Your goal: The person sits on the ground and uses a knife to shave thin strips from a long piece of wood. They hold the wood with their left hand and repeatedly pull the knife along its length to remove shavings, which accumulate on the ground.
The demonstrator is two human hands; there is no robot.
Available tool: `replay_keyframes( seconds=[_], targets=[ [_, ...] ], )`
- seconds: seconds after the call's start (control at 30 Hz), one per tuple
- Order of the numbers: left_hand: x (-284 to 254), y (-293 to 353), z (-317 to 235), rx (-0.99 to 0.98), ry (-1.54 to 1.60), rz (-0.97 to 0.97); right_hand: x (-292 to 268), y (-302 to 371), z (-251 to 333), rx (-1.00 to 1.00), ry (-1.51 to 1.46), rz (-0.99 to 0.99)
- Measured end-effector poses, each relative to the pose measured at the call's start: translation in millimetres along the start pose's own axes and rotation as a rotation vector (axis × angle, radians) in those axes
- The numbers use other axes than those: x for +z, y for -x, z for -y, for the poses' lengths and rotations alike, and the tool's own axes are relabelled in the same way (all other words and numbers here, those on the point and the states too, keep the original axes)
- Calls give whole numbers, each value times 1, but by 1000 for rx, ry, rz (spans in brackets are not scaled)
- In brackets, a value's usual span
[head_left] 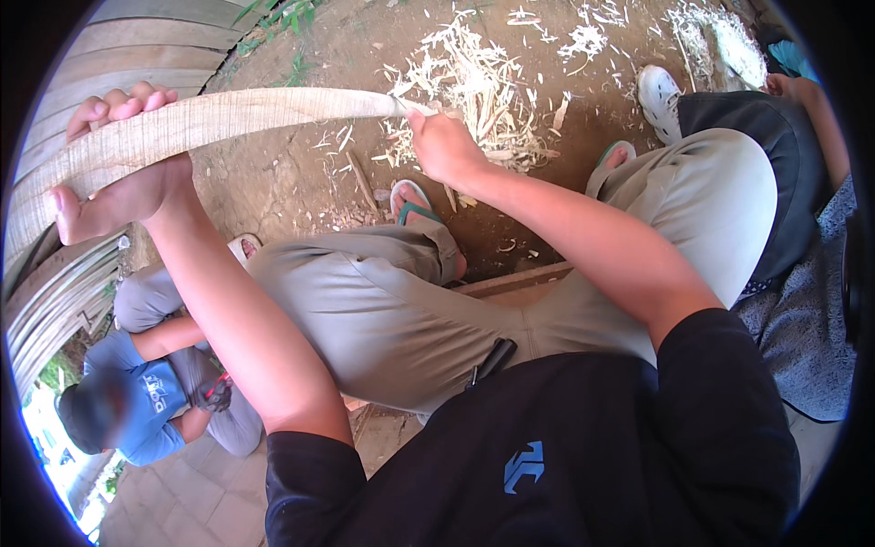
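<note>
A long, pale wooden piece [228, 118] with saw-like marks on its face runs from the left rim to the upper middle, narrowing toward its right end. Its bend may be partly the lens. My left hand [123, 196] grips the broad part from beneath, with fingers over the far edge and the thumb at the near edge. At the narrow end my right hand [447, 146] is closed. A small dark sliver shows between that hand and the wood tip; what the fingers hold is hidden.
Wood shavings [474, 82] lie heaped on the dirt floor beyond my hands. Stacked boards [146, 46] stand at the far left. A person in a blue shirt [150, 410] crouches at lower left, holding something red. Another person's dark-clothed leg [738, 137] is close on my right.
</note>
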State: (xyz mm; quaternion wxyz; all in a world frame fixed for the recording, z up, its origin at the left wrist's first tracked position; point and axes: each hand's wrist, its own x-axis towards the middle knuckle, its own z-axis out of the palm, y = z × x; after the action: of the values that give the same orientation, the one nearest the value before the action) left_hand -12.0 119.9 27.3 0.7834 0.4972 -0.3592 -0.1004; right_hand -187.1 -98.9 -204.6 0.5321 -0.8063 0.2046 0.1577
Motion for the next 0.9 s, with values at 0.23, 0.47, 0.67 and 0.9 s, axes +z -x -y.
replay_keyframes(
  seconds=[0.23,0.47,0.67,0.9],
  targets=[
    [3,-8,0,15,4,76,-4,-11,-5,-36,0,-2],
    [7,-2,0,-4,12,90,-17,-12,-17,-97,157,77],
    [4,-4,0,6,-6,125,-24,-8,-8,38,-7,133],
    [0,-3,-1,12,-22,89,-14,-5,-3,-116,108,86]
  ],
)
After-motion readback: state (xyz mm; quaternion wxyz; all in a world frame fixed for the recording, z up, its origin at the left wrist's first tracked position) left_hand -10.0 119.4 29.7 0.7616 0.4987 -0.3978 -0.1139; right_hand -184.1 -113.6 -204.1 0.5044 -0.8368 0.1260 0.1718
